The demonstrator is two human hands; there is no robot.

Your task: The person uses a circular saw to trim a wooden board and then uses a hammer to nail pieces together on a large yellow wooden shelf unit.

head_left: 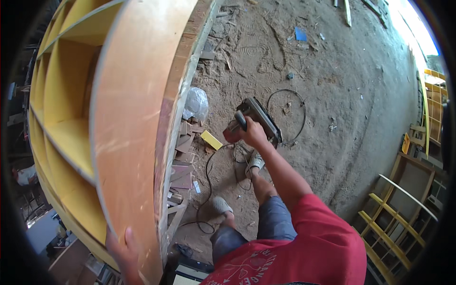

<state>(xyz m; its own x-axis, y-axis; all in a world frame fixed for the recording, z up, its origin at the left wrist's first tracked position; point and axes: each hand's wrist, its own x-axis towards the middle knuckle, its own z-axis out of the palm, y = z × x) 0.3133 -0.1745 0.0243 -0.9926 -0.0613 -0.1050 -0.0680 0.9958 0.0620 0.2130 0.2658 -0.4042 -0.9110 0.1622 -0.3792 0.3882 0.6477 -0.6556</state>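
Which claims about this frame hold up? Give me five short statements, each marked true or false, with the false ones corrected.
1. The right hand grips the corded power tool. True.
2. The left hand holds a second power tool. False: it is at the edge of the wooden panel.
3. A yellow block lies left of the corded power tool. True.
4. The crumpled clear plastic lies right of the corded power tool. False: it lies to the left.
5. The person's T-shirt is red. True.

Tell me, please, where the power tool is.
In the head view, the power tool is near the centre, in the right hand, right of the yellow block.
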